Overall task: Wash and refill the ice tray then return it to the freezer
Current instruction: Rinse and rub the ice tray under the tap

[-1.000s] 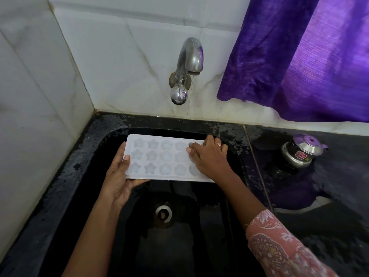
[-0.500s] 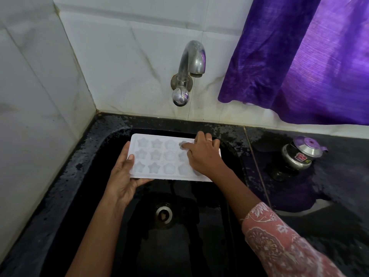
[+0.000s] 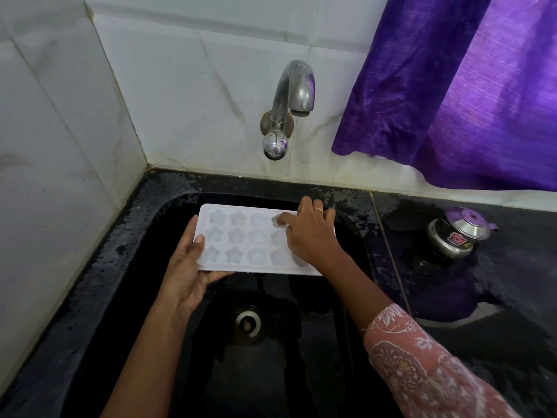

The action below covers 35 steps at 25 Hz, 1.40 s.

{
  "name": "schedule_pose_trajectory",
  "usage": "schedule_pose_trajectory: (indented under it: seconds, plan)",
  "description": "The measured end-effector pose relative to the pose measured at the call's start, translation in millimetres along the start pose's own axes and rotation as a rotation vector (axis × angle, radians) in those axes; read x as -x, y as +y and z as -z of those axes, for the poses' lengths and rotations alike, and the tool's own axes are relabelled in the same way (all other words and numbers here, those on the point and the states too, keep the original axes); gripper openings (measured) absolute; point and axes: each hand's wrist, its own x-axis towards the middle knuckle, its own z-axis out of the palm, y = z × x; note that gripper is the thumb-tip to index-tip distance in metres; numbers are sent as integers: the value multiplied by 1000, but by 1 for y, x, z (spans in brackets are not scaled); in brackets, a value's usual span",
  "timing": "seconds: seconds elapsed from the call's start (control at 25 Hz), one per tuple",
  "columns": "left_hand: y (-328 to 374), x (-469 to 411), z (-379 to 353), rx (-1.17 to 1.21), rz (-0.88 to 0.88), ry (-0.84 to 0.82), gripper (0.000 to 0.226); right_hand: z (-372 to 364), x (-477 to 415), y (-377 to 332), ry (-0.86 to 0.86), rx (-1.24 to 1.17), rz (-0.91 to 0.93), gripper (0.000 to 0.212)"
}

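A white ice tray (image 3: 241,236) with star and round moulds is held level over the black sink (image 3: 135,267). My left hand (image 3: 190,267) grips its left end from below, thumb on the rim. My right hand (image 3: 310,236) lies on the tray's right part, fingertips pressed into a mould in the far row, and hides that end. The steel tap (image 3: 289,101) on the tiled wall above runs no water.
The drain (image 3: 247,322) sits in the sink floor below the tray. A small steel pot with a lid (image 3: 458,233) stands on the wet black counter to the right. A purple curtain (image 3: 452,86) hangs at the upper right. White tiled walls close the left and back.
My right hand has slid leftward and toward the far row of moulds. The tray and my left hand have stayed about where they were.
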Motion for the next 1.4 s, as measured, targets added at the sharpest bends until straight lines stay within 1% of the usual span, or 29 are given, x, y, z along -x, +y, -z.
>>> schedule_pose_trajectory:
  seconds: [0.32, 0.56, 0.76, 0.92, 1.0, 1.16, 1.4]
  plan:
    - [2, -1, 1, -3, -16, 5, 43, -2, 0, -2, -21, -66, 40, 44]
    - [4, 0, 1, -15, -23, -1, 42, 0, 3, 3, -13, -12, 8, 47]
    - [3, 2, -2, -38, -21, -3, 41, -3, 3, -3, 3, -29, 5, 46]
    - [3, 2, -3, -26, -16, -1, 42, 8, 2, -6, 133, -72, 9, 46]
    - [2, 3, -5, -31, -14, -1, 42, 11, -1, -12, 99, -103, 43, 49]
    - [0, 4, -7, -4, -16, -6, 42, 5, -6, -22, -16, -85, 77, 57]
    - [1, 4, -6, -9, -26, -2, 42, 3, -6, -24, -37, -86, 108, 61]
